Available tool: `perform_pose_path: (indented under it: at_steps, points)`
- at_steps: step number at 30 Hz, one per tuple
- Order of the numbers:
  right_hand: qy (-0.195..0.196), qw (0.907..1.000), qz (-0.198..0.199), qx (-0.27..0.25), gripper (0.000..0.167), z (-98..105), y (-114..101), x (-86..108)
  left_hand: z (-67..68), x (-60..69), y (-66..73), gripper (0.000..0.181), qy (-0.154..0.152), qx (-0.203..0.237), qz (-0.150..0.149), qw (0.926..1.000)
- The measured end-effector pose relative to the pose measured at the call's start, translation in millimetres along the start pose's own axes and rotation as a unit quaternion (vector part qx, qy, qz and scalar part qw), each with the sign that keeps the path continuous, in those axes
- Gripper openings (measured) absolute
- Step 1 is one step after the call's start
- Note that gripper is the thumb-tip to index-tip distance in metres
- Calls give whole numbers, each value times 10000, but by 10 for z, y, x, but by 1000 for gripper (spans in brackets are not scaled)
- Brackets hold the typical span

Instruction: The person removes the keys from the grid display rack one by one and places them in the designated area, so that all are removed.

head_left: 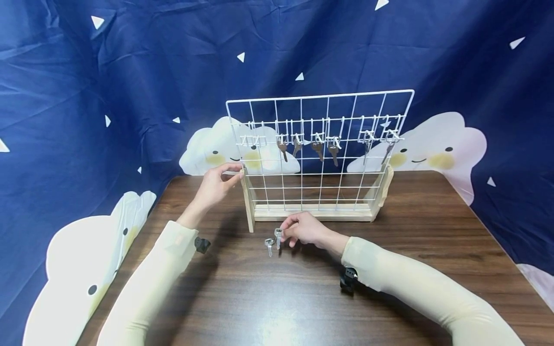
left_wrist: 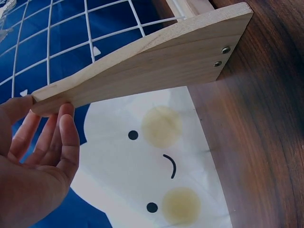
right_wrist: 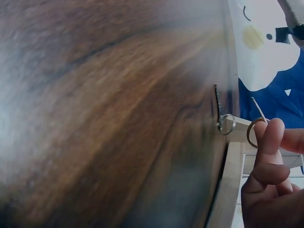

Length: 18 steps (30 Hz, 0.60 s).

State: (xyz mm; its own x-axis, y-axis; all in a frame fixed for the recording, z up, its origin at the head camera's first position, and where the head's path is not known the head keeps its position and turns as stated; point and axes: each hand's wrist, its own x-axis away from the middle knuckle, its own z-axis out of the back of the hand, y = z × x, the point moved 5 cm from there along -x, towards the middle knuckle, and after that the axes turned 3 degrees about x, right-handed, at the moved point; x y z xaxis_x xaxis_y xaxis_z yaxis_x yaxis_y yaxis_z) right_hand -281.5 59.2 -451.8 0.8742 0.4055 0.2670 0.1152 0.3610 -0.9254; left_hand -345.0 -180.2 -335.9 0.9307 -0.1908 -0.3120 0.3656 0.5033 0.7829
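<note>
My left hand [head_left: 214, 186] grips the upper end of the rack's left wooden side piece [left_wrist: 142, 66], thumb on one side and fingers on the other in the left wrist view. Low over the table in front of the rack, my right hand [head_left: 307, 228] pinches a silver key [head_left: 279, 240] by its ring [right_wrist: 249, 135]. Just left of it, another silver key [head_left: 270, 247] with a ring lies on the table. Above both hands stands the white wire grid [head_left: 320, 187], with several keys [head_left: 318, 149] hanging from hooks along its upper part.
Two white hooks [head_left: 253, 140] at the grid's left carry no keys. A wooden base bar [head_left: 311, 215] joins the side pieces, the right one [head_left: 383, 190] included. The brown table [head_left: 433, 269] reaches back to a blue curtain [head_left: 143, 72] with white clouds.
</note>
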Motion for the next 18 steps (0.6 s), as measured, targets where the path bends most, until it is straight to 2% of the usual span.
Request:
perform_pose_path:
  at_steps: [10, 18]
  points:
    - [-252, 9992, -24, 320, 15, -38, 139, -63, -1, 9, -9, 32, 3, -2, 6, 10000]
    - [-291, 9983, -54, 505, 14, -58, 163, -78, 2, 0, -1, 32, 9, -54, -33, 10000]
